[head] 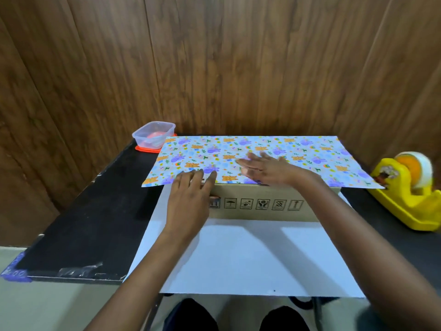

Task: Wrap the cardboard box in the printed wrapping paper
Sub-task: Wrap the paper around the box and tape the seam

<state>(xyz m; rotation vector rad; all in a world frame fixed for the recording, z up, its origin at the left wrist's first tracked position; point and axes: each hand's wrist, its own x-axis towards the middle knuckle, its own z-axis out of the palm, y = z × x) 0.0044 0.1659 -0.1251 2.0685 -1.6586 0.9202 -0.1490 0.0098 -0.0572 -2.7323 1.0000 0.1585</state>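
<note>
Two hands lie flat on the printed wrapping paper (pixel 298 151), which is draped over the cardboard box (pixel 262 211) at the middle of a black table (pixel 95 223); its white underside runs out toward 6 o'clock, past the table's edge. The left hand (pixel 191 199), fingers straight, rests on the paper's near edge at the box's left end; the right hand (pixel 265 167), fingers spread, presses the paper on top, though it is blurred. A brown wood-panelled wall (pixel 214 68) closes the room at 12 o'clock; pale floor (pixel 47 306) shows at 8 o'clock. At 10 o'clock sits a clear plastic container (pixel 154 134), its reddish contents unclear; at 3 o'clock a yellow tape dispenser (pixel 410 199), its roll smeared. The box's top is hidden by the paper; only its near side shows.
</note>
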